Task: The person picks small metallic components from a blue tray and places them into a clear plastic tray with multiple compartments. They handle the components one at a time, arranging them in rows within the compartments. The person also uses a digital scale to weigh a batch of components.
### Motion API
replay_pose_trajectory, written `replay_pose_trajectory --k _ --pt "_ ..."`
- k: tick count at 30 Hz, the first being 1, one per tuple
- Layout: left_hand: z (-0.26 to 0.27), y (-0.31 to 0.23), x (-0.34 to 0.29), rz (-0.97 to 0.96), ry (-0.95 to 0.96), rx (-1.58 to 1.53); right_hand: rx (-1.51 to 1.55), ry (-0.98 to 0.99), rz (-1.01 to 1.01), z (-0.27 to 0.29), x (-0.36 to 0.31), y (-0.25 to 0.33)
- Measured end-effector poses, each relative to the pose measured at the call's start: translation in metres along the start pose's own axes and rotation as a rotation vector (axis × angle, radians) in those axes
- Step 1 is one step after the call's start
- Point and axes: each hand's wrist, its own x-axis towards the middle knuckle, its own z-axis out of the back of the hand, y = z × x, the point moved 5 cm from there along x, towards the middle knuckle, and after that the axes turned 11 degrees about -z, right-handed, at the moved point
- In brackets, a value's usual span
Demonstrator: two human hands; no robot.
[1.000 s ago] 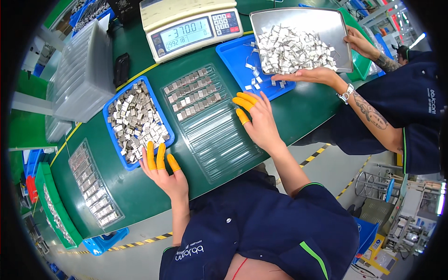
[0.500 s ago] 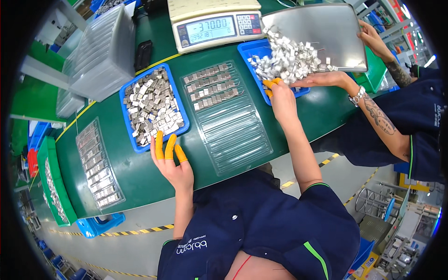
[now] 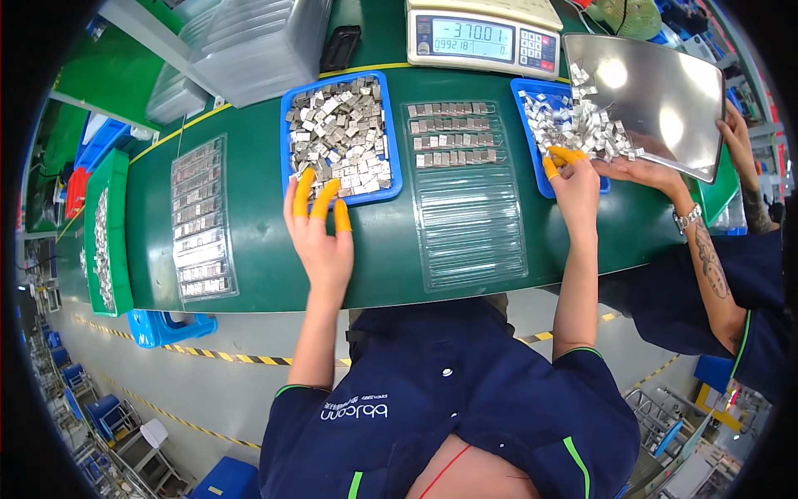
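Observation:
My left hand (image 3: 322,237) is at the near rim of a blue tray (image 3: 397,158) heaped with small silvery metal pieces (image 3: 332,125). Its fingers are spread, with yellow finger cots on several of them. My right hand (image 3: 573,187), also in yellow cots, reaches into a second blue tray (image 3: 520,90) of loose metal pieces (image 3: 582,125). Its fingers are curled with the tips close together; whatever lies between them is hidden. Between my hands lies a clear ribbed plastic tray (image 3: 470,224) with rows of pieces in its far part.
A co-worker's hands (image 3: 657,175) support a tilted metal pan (image 3: 657,100) over the right blue tray. A scale (image 3: 486,37) stands behind. On the left are a filled clear tray (image 3: 199,216), a green bin (image 3: 120,233) and stacked plastic trays (image 3: 249,50).
My view has shifted left, so the table's contents appear farther right. Fewer pieces show near the metal pan's lip. My left hand remains by its tray, my right at the other.

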Motion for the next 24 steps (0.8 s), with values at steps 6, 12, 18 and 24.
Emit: replay_pose_trajectory --k 6,12,18,24 --pt "-0.009 0.034 0.031 0.006 0.143 0.128 0.219 -0.114 -0.099 0.006 0.004 -0.006" --pt "-0.011 0.063 0.044 0.059 0.231 0.332 0.257 -0.183 -0.127 0.004 0.003 -0.014" --pt "-0.024 0.066 0.053 -0.001 0.247 0.352 0.351 -0.253 -0.059 0.001 0.001 -0.009" --pt "-0.035 0.068 0.061 -0.02 0.274 0.404 0.757 -0.194 -0.139 -0.01 -0.01 -0.022"
